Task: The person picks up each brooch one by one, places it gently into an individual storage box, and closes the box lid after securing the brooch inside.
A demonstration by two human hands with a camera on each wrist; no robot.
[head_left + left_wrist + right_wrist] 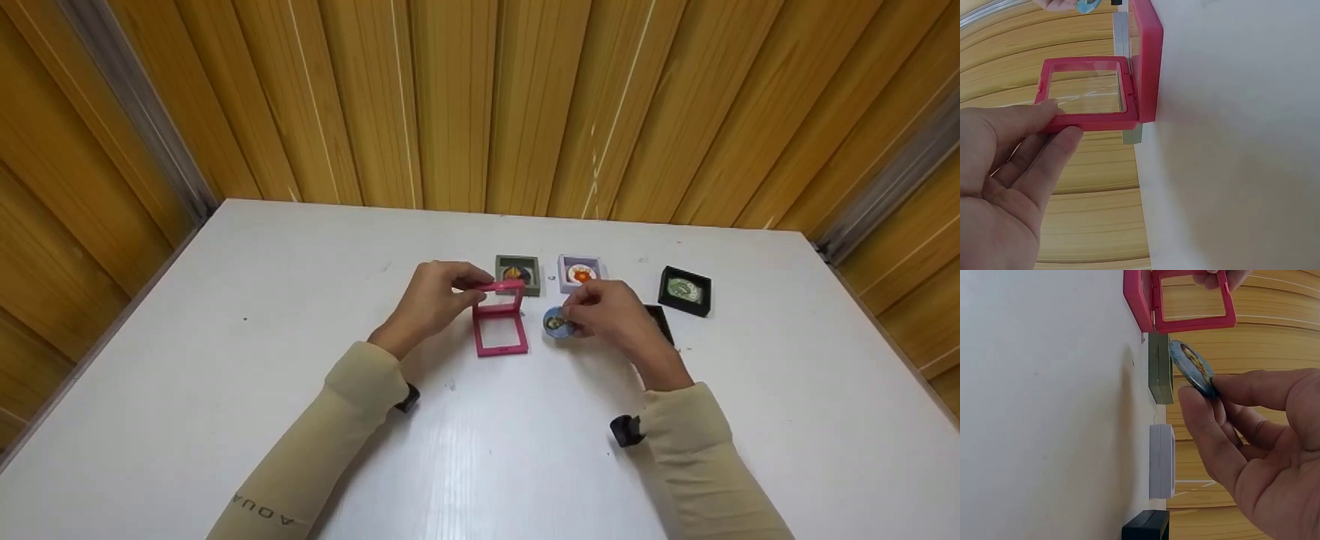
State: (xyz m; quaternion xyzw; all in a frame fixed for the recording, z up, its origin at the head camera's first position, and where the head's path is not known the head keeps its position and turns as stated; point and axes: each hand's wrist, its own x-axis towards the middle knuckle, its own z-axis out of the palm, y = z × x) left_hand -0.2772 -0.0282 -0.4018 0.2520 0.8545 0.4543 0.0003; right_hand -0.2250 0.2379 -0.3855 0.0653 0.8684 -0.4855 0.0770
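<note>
Between the thumb and fingers of my left hand (431, 304) is the raised half of a pink hinged display frame (501, 351). Its other half lies flat on the white table. The left wrist view shows a clear film window inside the raised pink frame (1095, 121), which stands open at the hinge. To the right, my right hand (619, 315) pinches a round blue pin badge (556, 324) by its edge. In the right wrist view the badge (1190, 368) is tilted, held off the table and apart from the frame, with a small picture on its face.
Behind the hands stand a green case (533, 286) and a lavender case (563, 279), each with a round badge inside. A black case (697, 307) with a green badge sits farther right. Another black object (661, 322) is partly hidden by my right hand. A ribbed wood-pattern wall (450, 105) borders the table.
</note>
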